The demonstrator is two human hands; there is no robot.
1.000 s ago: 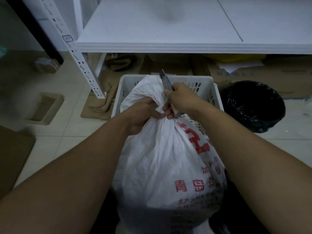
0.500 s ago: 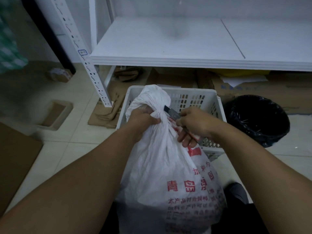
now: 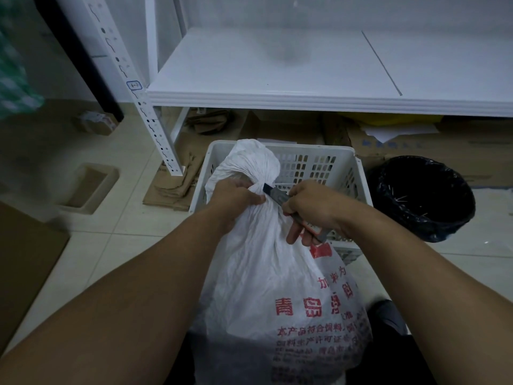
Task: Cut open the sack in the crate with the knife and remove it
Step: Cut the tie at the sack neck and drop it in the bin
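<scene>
Sack: The white woven sack (image 3: 263,276) with red printed characters was the nearest thing to the person. Its bulging body lay on the near side of the crate's front rim. Its gathered neck and puffed top reached up over the crate's opening. I could not tell what the base rested on.

Left hand: The left hand (image 3: 236,200) was curled tight around the neck of the sack from the left, just below the puffed top. Cloth bunched out between its fingers.

Right hand: The right hand (image 3: 311,211) was wrapped around the knife's handle, just to the right of the neck. The fingertips (image 3: 291,237) hung down against the sack's shoulder.

Knife: The utility knife (image 3: 276,193) pointed left out of the right fist. Its blade tip touched the tied neck right beside the left hand's knuckles, and its butt end stuck out below the palm.

Between the hands: The cinched neck sat directly between them, with both hands touching the sack.

Crate: A white slotted plastic crate (image 3: 319,162) stood on the tiled floor behind the sack, under the front edge of a white metal shelf (image 3: 277,70).

Nearby: A black-lined bin (image 3: 424,198) stood just beside the crate's right wall. Flattened cardboard (image 3: 175,187) lay by its left wall, at the foot of the shelf post.
</scene>
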